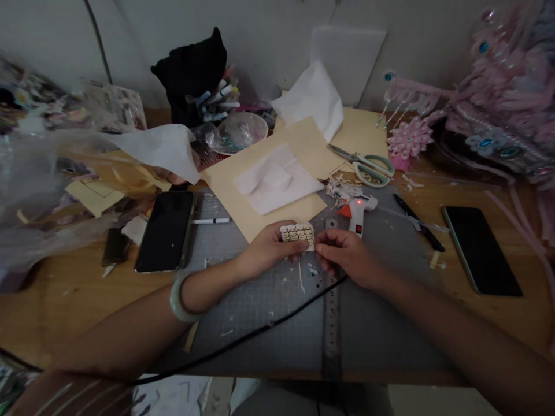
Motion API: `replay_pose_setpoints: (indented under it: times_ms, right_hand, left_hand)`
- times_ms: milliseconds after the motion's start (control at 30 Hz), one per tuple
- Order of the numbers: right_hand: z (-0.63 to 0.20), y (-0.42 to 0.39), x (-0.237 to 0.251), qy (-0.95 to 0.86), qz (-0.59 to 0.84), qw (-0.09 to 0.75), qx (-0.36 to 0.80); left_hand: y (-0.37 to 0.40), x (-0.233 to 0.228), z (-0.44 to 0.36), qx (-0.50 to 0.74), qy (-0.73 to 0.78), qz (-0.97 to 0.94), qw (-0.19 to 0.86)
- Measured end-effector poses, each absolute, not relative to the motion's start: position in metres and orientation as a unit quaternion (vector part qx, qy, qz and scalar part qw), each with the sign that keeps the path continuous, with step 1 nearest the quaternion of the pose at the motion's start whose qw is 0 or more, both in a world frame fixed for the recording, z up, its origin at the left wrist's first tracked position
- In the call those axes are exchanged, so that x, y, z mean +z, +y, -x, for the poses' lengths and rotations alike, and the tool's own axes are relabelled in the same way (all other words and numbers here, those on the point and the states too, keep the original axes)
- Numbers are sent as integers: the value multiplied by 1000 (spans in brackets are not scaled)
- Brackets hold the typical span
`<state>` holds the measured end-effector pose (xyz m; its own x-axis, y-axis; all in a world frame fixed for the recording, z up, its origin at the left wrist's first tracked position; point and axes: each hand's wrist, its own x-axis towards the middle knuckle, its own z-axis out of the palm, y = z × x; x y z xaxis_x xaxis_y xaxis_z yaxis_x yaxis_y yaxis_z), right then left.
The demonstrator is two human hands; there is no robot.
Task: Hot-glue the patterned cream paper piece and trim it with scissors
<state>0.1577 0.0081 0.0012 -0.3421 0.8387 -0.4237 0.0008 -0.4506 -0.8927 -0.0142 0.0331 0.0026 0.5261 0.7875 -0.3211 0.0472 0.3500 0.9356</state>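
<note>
In my left hand (277, 245) I hold a small white rectangular piece (298, 233) marked with dark looping lines, its lower edge pinched under the thumb. My right hand (342, 254) is at the piece's right edge with thumb and fingertips pressed together; whether anything thin is between them I cannot make out. Both hands are over a grey cutting mat (260, 306). Just beyond the right hand a white hot glue gun (358, 215) with an orange tip and a lit red light lies on the mat. A metal ruler (332, 323) runs below that hand.
Behind the hands lie cream card sheets (229, 179), white paper (281, 185) and green-handled scissors (373, 169). Phones lie left (165, 231) and right (482, 249), with a black pen (418, 222) nearby. A black cable (243, 335) crosses the mat. Pink beaded decorations (489, 115) crowd the right.
</note>
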Motion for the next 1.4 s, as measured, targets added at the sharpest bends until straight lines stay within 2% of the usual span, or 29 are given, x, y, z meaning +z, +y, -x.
replay_pose_setpoints:
  times_ms: [600,1400]
  right_hand:
    - [-160,11,0,-399,441,282,753]
    - [-162,13,-2,-404,434,268,759]
  left_hand:
    - [35,-2,17,254,411,-512,710]
    - [33,4,15,252,399,-513,717]
